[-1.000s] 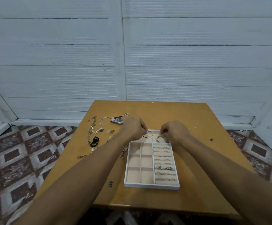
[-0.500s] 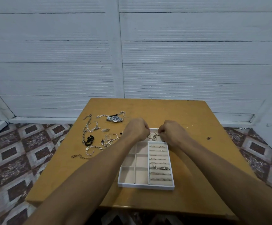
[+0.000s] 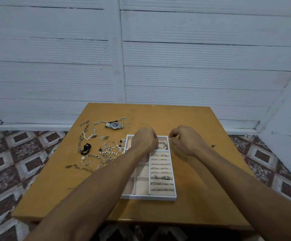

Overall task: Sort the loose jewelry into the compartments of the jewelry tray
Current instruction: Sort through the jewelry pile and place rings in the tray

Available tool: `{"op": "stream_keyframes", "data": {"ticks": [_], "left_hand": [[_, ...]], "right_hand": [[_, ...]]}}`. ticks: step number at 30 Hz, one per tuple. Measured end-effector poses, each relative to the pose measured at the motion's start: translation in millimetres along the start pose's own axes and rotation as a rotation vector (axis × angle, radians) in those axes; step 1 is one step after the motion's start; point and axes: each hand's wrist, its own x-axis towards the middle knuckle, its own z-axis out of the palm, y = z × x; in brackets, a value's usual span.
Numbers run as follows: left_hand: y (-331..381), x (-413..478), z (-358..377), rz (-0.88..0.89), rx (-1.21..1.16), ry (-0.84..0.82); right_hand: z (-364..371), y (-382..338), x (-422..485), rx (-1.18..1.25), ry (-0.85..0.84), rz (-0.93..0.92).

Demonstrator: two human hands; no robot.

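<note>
A white jewelry tray (image 3: 148, 197) with beige compartments lies on the wooden table (image 3: 202, 188). Its right column holds rows of rings (image 3: 162, 177). Thin silver bangles (image 3: 163, 145) lie in the tray's far compartment. My left hand (image 3: 143, 140) hovers over that far compartment, its fingers curled down onto the bangles. My right hand (image 3: 184, 140) is just right of the tray's far corner, fingers loosely apart and holding nothing. Loose jewelry lies to the left of the tray: a silver watch (image 3: 114, 125), a pearl bracelet (image 3: 88, 135), a black piece (image 3: 86, 148) and several chains (image 3: 79, 167).
The table stands against a white panelled wall, with a patterned tile floor on both sides. A small dark speck (image 3: 212, 146) lies on the table to the right of my right hand.
My hands were together over the tray's far compartment, both pinching bangles. The right hand has now let go and drawn off to the right; the bangles lie in the compartment.
</note>
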Motion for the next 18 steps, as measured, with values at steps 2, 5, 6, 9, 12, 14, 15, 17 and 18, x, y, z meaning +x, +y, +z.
{"op": "stream_keyframes", "data": {"ticks": [2,5,6,9,12,14,15,17,18], "left_hand": [[2,-1,2,-0.003,0.016,0.011],[3,0,4,-0.007,0.042,0.022],[4,0,4,-0.004,0.051,0.028],[4,0,5,0.01,0.094,0.044],[5,-1,7,0.04,0.154,0.062],[6,-1,9,0.057,0.182,0.075],[5,-1,10,0.066,0.187,0.079],[5,-2,12,0.077,0.192,0.086],[4,-2,13,0.079,0.191,0.089]], "right_hand": [[-2,1,-2,-0.007,-0.002,0.0],[-4,3,-5,-0.014,-0.006,0.004],[-5,3,-6,-0.015,-0.007,0.006],[-5,3,-9,-0.018,-0.013,0.011],[-4,2,-11,-0.006,-0.021,0.022],[-5,1,-12,-0.005,-0.025,0.023],[-5,1,-12,-0.006,-0.025,0.025],[-6,1,-13,-0.003,-0.021,0.029],[-7,1,-13,-0.003,-0.02,0.03]]}}
